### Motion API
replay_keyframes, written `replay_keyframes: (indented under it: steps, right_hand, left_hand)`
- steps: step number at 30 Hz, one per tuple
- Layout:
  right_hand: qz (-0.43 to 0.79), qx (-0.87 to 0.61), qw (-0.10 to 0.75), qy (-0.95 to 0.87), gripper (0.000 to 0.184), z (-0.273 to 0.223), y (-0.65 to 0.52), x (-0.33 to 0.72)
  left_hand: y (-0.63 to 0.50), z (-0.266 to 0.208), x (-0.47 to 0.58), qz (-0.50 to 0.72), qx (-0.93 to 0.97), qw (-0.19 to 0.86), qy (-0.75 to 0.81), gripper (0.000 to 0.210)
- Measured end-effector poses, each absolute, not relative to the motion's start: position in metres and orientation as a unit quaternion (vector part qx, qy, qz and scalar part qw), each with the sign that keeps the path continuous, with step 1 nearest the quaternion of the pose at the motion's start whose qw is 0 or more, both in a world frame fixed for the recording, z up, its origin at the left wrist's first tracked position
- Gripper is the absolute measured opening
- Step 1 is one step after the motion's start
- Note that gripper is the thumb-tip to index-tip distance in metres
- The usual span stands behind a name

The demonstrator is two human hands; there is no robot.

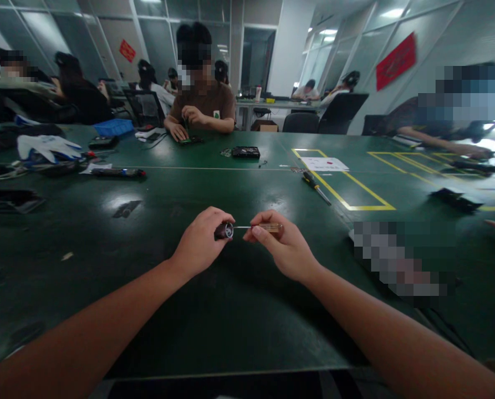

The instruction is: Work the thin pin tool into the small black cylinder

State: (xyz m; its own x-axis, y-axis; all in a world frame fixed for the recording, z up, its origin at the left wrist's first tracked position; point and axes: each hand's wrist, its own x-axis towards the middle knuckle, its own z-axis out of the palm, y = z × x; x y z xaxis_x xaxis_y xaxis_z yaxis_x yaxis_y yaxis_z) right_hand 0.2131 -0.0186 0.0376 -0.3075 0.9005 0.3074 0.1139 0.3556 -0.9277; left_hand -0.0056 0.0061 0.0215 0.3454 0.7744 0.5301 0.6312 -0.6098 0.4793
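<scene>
Running things remotely thru the head cam, I had both hands up front, over the dark green tabletop point(156, 332). The left hand point(199, 241) was closed, fingers & thumb wrapped round a short dark-brown cylinder w/ a bright metal rim point(223, 231), ringed end poking out to the R, toward the cam. The right hand point(289, 246) was pinched tight on a slim screwdriver w/ a clear amber handle point(272, 228), thumb & fingertips near the front of the grip, thin metal shaft lying approx level & pointing L. Its tip was right by the cylinder; couldn't tell if it touched.

Beyond, to the R, lay a yellow-and-black screwdriver w/ a steel shaft point(317, 188), near a flat white paper sheet point(322, 164) & yellow tape outlines point(367, 208). Far side, approx ctr: a black rectangular device point(246, 152), near a co-worker in a brown T-shirt point(220, 105), whose hands were at a small dark part. Far L: white-and-blue work gloves point(47, 147) & a blue plastic basket point(114, 128).
</scene>
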Motion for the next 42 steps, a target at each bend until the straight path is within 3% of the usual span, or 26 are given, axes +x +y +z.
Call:
replay_keyframes:
  steps: [6, 17, 23, 30, 37, 42]
  right_hand:
    - [0.398, -0.335, 0.422, -0.742, 0.010, 0.045, -0.023, 0.214]
    - [0.425, -0.292, 0.406, -0.754, 0.013, 0.046, -0.018, 0.219]
    - [0.514, -0.335, 0.472, -0.633, 0.025, 0.037, -0.010, 0.215]
    - [0.429, -0.352, 0.428, -0.713, 0.018, 0.041, -0.016, 0.217]
    - [0.406, -0.374, 0.513, -0.657, 0.030, 0.040, -0.012, 0.219]
    - [0.374, -0.383, 0.495, -0.685, 0.026, 0.041, -0.015, 0.220]
  left_hand:
    - [0.008, 0.020, -0.007, 0.366, 0.818, 0.096, 0.433, 0.031]
    - [0.008, 0.022, -0.009, 0.367, 0.820, 0.093, 0.430, 0.032]
    - [0.006, 0.024, -0.009, 0.356, 0.823, 0.087, 0.435, 0.033]
    - [0.007, 0.023, -0.010, 0.362, 0.815, 0.091, 0.442, 0.031]
    - [0.007, 0.022, -0.011, 0.357, 0.814, 0.090, 0.450, 0.034]
    - [0.008, 0.021, -0.011, 0.348, 0.814, 0.097, 0.454, 0.034]
